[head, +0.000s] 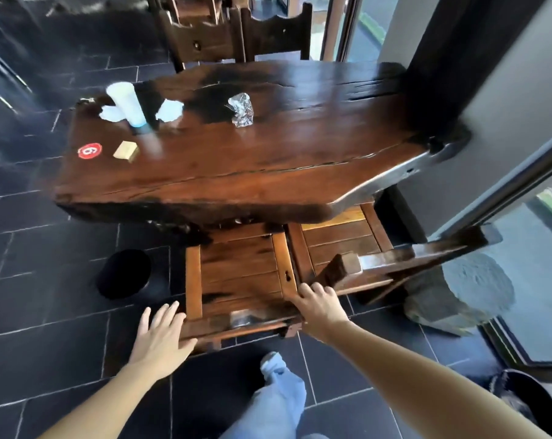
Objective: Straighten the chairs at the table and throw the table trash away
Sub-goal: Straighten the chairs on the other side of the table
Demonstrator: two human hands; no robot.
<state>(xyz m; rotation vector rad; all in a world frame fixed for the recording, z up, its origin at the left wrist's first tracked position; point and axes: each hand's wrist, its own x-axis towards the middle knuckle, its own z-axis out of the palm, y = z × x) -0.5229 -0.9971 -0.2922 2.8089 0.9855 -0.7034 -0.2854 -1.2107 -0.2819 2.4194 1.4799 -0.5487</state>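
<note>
Dark-stained slab-wood tabletop point(268, 160), irregular edge, glossy. On it: tall white plastic cup point(125, 103) upright near far left corner; crumpled white napkins point(170, 110) just beside cup on both sides; crushed clear plastic wrapper point(242, 109) mid-tabletop; small tan cardboard box point(125, 151) and round red number sticker point(89, 150) near left end. Trash untouched.

Near side: slatted brown wooden chair point(241, 274) with seat partly under tabletop, back rail toward camera. Second matching wooden chair point(341, 239) just beside it on right, backrest angled outward, not square. Two dark carved-back chairs point(236, 36) at far side.

Left hand point(162, 331): fingers spread, flat against left end of near chair's back rail, not wrapped. Right hand point(319, 304): fingers curled over right rear corner of same chair, clamped on frame. One leg in light jeans below, stepping forward.

Step in hand, by judgement: chair straightening, first near-side chair being pushed in. Task early.

Next move calls for: even push from both hands to keep seat parallel with tabletop edge; then rotation of skewed right chair. Black round bin point(124, 274) on dark tile floor at left, likely destination for trash.
</note>
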